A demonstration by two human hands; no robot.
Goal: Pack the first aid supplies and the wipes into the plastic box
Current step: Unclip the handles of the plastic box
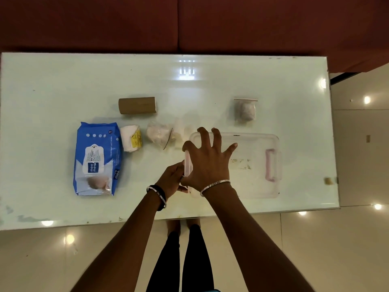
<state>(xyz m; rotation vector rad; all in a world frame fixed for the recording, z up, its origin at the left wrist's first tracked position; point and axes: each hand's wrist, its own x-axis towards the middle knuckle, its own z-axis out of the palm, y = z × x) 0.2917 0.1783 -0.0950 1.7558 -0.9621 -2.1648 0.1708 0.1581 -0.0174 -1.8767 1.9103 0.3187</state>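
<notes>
Pretty sure we're in somebody's living room at home. We've got a glass-topped table [63, 81] with a maroon upholstered sofa [189, 22] sitting right behind it at 12 o'clock, and you can see the seam between two cushions. Round at 3 and 6 o'clock we get glossy cream floor tiles [357, 144] bouncing back round ceiling-light reflections [367, 99]. The pack of baby wipes [96, 159] over at 9 o'clock feels pretty household to us too.

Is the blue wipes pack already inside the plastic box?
No, the blue wipes pack lies flat on the table, well to the left of the plastic box and outside it.
</notes>
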